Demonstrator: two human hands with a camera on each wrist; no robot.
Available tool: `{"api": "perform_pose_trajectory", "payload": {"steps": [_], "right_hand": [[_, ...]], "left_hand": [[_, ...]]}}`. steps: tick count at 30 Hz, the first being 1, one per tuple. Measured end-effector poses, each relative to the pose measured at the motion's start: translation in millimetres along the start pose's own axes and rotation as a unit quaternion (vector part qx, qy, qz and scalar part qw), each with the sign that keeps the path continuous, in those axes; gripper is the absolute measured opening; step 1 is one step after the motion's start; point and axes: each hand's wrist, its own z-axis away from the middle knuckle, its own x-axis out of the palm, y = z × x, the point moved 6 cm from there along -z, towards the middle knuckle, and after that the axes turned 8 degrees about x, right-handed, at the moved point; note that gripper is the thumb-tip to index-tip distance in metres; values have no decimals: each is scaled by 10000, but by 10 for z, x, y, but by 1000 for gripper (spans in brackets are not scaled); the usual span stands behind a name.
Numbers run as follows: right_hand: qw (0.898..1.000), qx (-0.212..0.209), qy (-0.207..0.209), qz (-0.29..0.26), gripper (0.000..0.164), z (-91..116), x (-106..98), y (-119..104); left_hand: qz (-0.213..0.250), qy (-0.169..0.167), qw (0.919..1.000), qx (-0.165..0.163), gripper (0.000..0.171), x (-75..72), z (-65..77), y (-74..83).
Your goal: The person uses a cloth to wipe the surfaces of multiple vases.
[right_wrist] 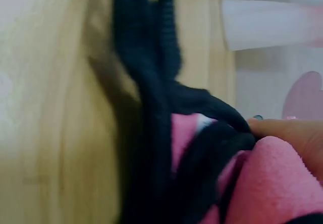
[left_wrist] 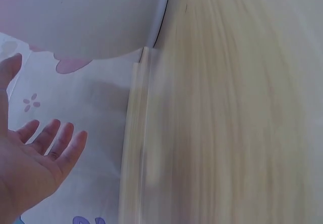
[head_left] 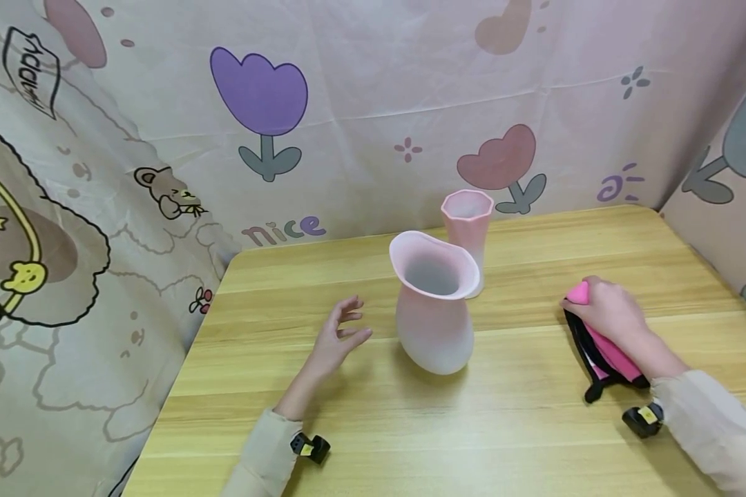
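A wide-mouthed vase (head_left: 435, 335), pink at the flared rim and fading to frosted white below, stands upright mid-table. My left hand (head_left: 337, 338) hovers to its left, apart from it, fingers loosely spread and holding nothing. In the left wrist view the palm (left_wrist: 30, 176) faces the pale underside of the vase (left_wrist: 91, 19). Over on the right, my right hand (head_left: 612, 310) grips a folded pink cloth (head_left: 615, 355) with black edging and a black loop. The right wrist view shows the cloth's fuzzy pink side (right_wrist: 275, 183) bunched beneath the thumb.
A slimmer pink-and-white vase (head_left: 467, 231) with an angular rim stands behind the wide one, partly hidden by it. Both are on a wooden table (head_left: 323, 428). A printed curtain (head_left: 373, 83) hangs along the table's back and sides.
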Motion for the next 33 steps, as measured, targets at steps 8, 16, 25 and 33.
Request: {"api": "perform_pose_trajectory", "payload": {"steps": [8,16,25,33], "right_hand": [[9992,-13,256,304,69,22,204,-91],[9974,-161,481,514,70,65,347,-153],[9987,-224,-407,214,83,72,280,-122],[9978,-305,-563,183,84,137,89,-103]], "left_hand": [[-324,246,9992,-11,59,-134,6,-258],[-907,630,9939,-26,54,-209,41,-271],[-1605,648,9849,-66,54,-333,54,-219],[-3157,444,9478,43,63,-523,36,-219]]}}
